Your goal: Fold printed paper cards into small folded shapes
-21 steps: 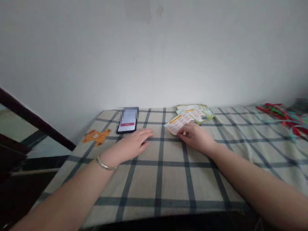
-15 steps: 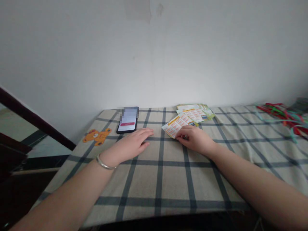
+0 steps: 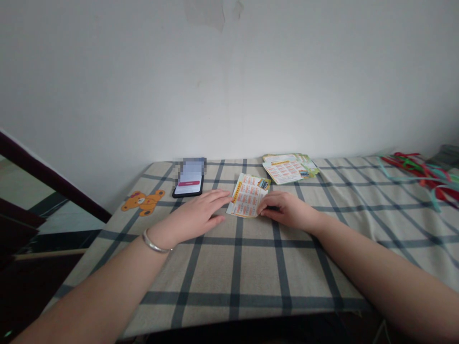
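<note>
My right hand (image 3: 287, 210) pinches the right edge of a small printed calendar card (image 3: 248, 200) lying on the checked cloth (image 3: 251, 258). My left hand (image 3: 195, 217) rests flat on the cloth with fingers stretched out, its fingertips just left of the card. A silver bangle circles my left wrist. Behind the card, near the wall, lies a stack of similar cards (image 3: 289, 168).
A black phone (image 3: 189, 177) with a lit screen lies at the back left. An orange bear print (image 3: 142, 200) marks the cloth's left side. Red and green ribbons (image 3: 423, 174) lie at the far right. A dark rail runs along the left edge.
My right hand has drawn one card off the stack and slid it left and nearer, turning it, until it lies beside my left fingertips. My left hand stayed put.
</note>
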### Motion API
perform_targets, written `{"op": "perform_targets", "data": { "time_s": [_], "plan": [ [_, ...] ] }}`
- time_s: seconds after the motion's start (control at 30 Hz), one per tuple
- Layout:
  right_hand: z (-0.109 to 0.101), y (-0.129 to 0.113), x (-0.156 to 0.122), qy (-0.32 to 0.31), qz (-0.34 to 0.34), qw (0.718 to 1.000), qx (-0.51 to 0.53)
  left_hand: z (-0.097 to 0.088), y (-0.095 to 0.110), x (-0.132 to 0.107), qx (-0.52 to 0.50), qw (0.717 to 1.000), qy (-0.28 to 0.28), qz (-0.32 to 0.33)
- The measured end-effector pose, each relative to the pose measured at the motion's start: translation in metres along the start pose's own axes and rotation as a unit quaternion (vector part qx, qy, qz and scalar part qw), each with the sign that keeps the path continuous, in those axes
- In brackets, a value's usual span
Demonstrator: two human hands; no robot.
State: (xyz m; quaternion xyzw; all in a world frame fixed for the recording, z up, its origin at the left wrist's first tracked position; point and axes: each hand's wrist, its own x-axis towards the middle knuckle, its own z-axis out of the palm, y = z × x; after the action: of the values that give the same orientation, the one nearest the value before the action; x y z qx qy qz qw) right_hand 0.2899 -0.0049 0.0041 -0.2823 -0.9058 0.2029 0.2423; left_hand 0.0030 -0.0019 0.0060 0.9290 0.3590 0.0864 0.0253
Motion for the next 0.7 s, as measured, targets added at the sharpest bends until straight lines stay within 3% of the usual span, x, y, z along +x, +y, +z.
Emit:
{"op": "perform_targets", "data": {
  "time_s": [0.7],
  "plan": [
    [-0.0032, -0.0059, -0.0074, -0.039, 0.059, 0.993, 0.096, -0.0061, 0.0078, 0.0026, 0.017, 0.999, -0.024, 0.021]
  ]
}}
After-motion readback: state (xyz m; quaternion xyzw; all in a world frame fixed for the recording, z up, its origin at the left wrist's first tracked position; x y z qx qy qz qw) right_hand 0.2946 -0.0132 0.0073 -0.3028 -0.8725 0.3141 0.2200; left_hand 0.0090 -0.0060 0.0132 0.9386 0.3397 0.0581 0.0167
